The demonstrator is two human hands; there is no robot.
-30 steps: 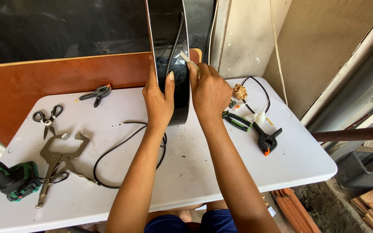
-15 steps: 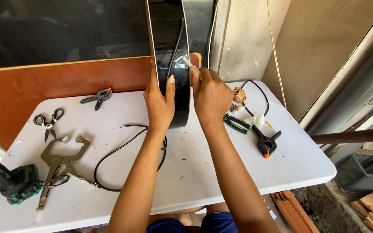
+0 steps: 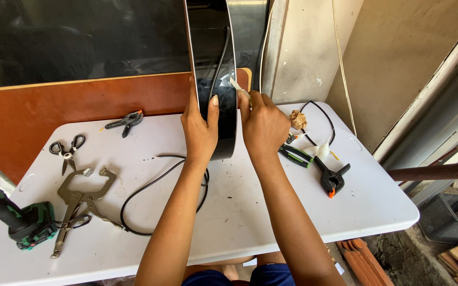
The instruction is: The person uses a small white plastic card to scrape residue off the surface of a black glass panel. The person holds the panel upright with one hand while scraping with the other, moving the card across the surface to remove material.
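Glossy black curved panel [image 3: 219, 79] stood upright at the white folding table's [image 3: 271, 212] far middle. Left hand [image 3: 200, 132] gripped its left edge, fingers wrapped. Right hand [image 3: 263, 124] pinched a small pale strip [image 3: 237, 85] against its right edge. Near left: green cordless drill [image 3: 6, 212], steel locking clamp [image 3: 80, 196], looped black cable [image 3: 149, 201]. Farther left: black-handled scissors [image 3: 67, 151].

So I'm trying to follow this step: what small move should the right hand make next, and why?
Probably press the small pale strip flat onto the edge of the upright black panel. The right hand pinches the strip at that edge, near the black cable running down the panel, while the left hand steadies the panel on the white table.
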